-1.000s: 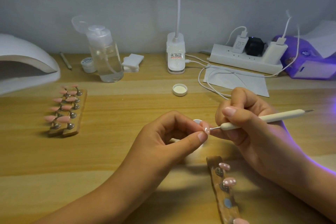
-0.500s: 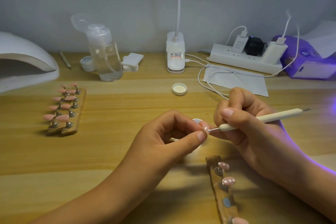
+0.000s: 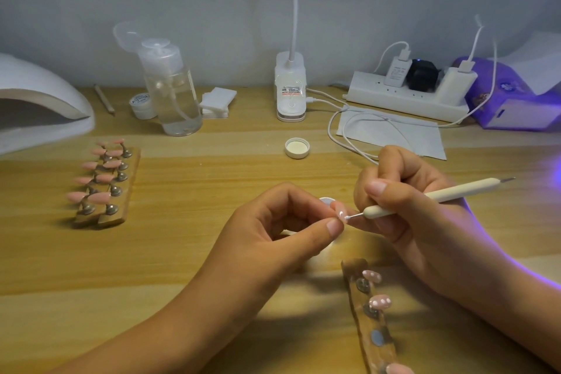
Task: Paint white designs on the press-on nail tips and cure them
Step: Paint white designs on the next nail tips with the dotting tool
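Note:
My left hand [image 3: 282, 231] pinches a small pink nail tip [image 3: 341, 213] between thumb and forefinger at the centre of the desk. My right hand [image 3: 403, 206] grips a cream dotting pen [image 3: 431, 198] like a pencil, and its metal point touches the nail tip, which carries white dots. Just below, a wooden holder strip [image 3: 368, 313] bears pink nail tips with white dots [image 3: 379, 302]. On the left a wider wooden holder [image 3: 121, 191] carries several plain pink tips [image 3: 98, 197]. A small round white pot [image 3: 326, 200] is mostly hidden behind my fingers.
A white curing lamp [image 3: 39, 100] stands at the far left, a purple one [image 3: 516, 100] glows at the far right. Along the back: clear pump bottle [image 3: 171, 94], small jar [image 3: 141, 105], white pads [image 3: 217, 102], desk lamp base [image 3: 290, 88], power strip [image 3: 406, 97] with cables. A white cap [image 3: 297, 147] lies mid-desk.
Almost nothing has moved. Both hands stay together at the centre, with the pen point still working at the nail tip.

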Demonstrator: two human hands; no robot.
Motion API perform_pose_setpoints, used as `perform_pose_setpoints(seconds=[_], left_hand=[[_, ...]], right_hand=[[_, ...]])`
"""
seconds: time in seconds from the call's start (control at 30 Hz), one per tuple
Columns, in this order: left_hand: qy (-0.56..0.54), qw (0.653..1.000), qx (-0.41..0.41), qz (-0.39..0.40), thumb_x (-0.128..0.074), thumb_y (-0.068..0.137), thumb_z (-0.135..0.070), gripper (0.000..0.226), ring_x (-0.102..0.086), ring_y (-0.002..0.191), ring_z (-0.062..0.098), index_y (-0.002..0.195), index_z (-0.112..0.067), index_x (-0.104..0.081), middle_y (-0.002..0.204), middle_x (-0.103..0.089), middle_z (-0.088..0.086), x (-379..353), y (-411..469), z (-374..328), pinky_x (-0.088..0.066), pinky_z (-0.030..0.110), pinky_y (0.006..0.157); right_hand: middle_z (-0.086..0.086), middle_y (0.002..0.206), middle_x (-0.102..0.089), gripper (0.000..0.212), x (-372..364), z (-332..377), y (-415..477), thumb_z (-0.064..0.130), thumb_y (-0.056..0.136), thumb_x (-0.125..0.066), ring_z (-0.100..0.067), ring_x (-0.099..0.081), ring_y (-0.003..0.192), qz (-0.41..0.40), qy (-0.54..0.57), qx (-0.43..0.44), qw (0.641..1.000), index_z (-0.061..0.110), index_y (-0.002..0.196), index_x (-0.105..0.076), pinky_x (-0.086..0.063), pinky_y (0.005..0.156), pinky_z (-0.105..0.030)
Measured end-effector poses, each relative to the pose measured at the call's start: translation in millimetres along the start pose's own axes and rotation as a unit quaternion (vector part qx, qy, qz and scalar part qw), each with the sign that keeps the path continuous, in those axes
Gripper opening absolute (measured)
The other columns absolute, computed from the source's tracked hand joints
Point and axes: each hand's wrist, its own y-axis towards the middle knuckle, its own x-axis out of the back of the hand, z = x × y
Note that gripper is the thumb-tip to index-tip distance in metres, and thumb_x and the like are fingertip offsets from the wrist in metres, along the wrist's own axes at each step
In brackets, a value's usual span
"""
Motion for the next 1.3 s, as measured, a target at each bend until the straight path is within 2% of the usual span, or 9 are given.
perform_pose_setpoints(seconds=[0.1,0.23,0.37,0.67,0.8,0.97,1.17,1.3], left_hand=[[-0.003,1.000,0.001,0.000,-0.073,0.074,-0.019,0.009,-0.060,0.065,-0.002,0.073,-0.028,-0.070,0.075,-0.071,-0.012,-0.2,0.0,-0.4,-0.045,0.011,0.062],[0.000,1.000,0.002,0.000,-0.072,0.074,-0.020,0.008,-0.060,0.066,-0.001,0.073,-0.028,-0.070,0.077,-0.072,-0.012,-0.3,-0.3,-0.5,-0.046,0.011,0.063],[-0.001,1.000,0.003,-0.002,-0.072,0.073,-0.020,0.008,-0.060,0.066,-0.001,0.073,-0.027,-0.070,0.077,-0.071,-0.011,0.0,-0.2,-0.2,-0.046,0.011,0.062],[0.001,1.000,0.000,0.000,-0.072,0.074,-0.019,0.009,-0.058,0.065,0.000,0.072,-0.028,-0.070,0.076,-0.071,-0.012,-0.5,-0.3,0.1,-0.046,0.012,0.061],[0.000,1.000,-0.002,0.004,-0.072,0.074,-0.019,0.009,-0.058,0.064,0.000,0.073,-0.028,-0.070,0.075,-0.071,-0.013,0.1,0.0,0.8,-0.046,0.011,0.061],[-0.005,1.000,-0.008,0.010,-0.074,0.069,-0.031,0.007,-0.058,0.065,0.000,0.074,-0.028,-0.070,0.076,-0.071,-0.012,1.2,-0.4,2.7,-0.046,0.012,0.062],[0.005,1.000,-0.009,0.013,-0.073,0.070,-0.033,0.010,-0.061,0.070,0.000,0.076,-0.026,-0.070,0.080,-0.072,-0.011,2.5,-0.2,4.4,-0.046,0.012,0.065],[0.009,1.000,-0.008,0.015,-0.073,0.070,-0.034,0.011,-0.062,0.074,0.001,0.077,-0.026,-0.070,0.082,-0.072,-0.010,2.0,-0.4,5.4,-0.046,0.012,0.067]], right_hand=[[0.004,0.056,-0.051,0.020,-0.2,0.0,-0.5,0.018,0.073,-0.064,-0.006,-0.050,0.052,0.000,0.001,0.002,1.000,0.023,0.058,-0.052,-0.054,0.065,-0.025],[0.003,0.055,-0.049,0.019,-1.2,0.5,-0.2,0.018,0.072,-0.065,-0.007,-0.047,0.051,0.001,0.000,0.002,1.000,0.022,0.058,-0.053,-0.051,0.060,-0.020],[0.003,0.055,-0.050,0.019,-0.7,0.3,-0.3,0.018,0.072,-0.064,-0.007,-0.049,0.052,0.003,0.001,-0.002,1.000,0.024,0.058,-0.053,-0.054,0.064,-0.024],[0.004,0.055,-0.051,0.019,0.6,0.0,-0.8,0.018,0.073,-0.064,-0.007,-0.049,0.052,0.006,0.004,-0.002,1.000,0.022,0.059,-0.052,-0.053,0.063,-0.024],[0.002,0.054,-0.049,0.019,-0.1,0.4,-0.3,0.016,0.072,-0.064,-0.007,-0.046,0.051,0.003,0.016,-0.003,1.000,0.021,0.059,-0.051,-0.051,0.060,-0.020],[0.002,0.054,-0.048,0.019,-0.8,-0.1,0.4,0.016,0.070,-0.065,-0.008,-0.045,0.050,-0.008,0.016,-0.007,1.000,0.020,0.058,-0.051,-0.053,0.060,-0.021],[0.002,0.053,-0.047,0.022,0.3,1.6,0.2,0.022,0.073,-0.065,-0.007,-0.047,0.050,-0.017,0.015,-0.017,1.000,0.021,0.058,-0.050,-0.055,0.062,-0.025],[0.003,0.052,-0.047,0.023,-0.8,2.4,0.2,0.023,0.074,-0.066,-0.006,-0.047,0.050,-0.013,0.008,-0.015,1.000,0.022,0.058,-0.049,-0.054,0.059,-0.022]])
